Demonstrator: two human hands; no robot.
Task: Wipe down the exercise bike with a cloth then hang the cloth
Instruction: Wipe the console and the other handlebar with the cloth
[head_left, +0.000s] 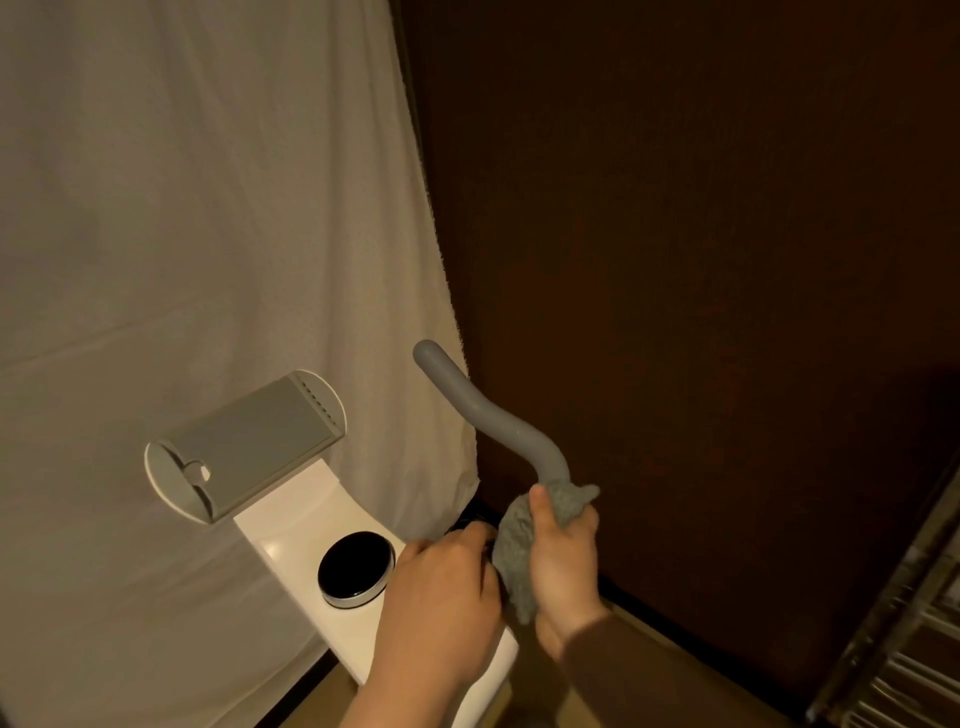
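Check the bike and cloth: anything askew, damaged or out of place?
Nothing stands out. The right hand grips the grey cloth around the handlebar base; the left hand rests beside it. The dial and tablet holder look intact.

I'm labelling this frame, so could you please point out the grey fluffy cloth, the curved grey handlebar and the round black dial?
grey fluffy cloth (511, 545), head view, bunched middle.
curved grey handlebar (485, 410), head view, mid-bend.
round black dial (356, 566), head view, top face.
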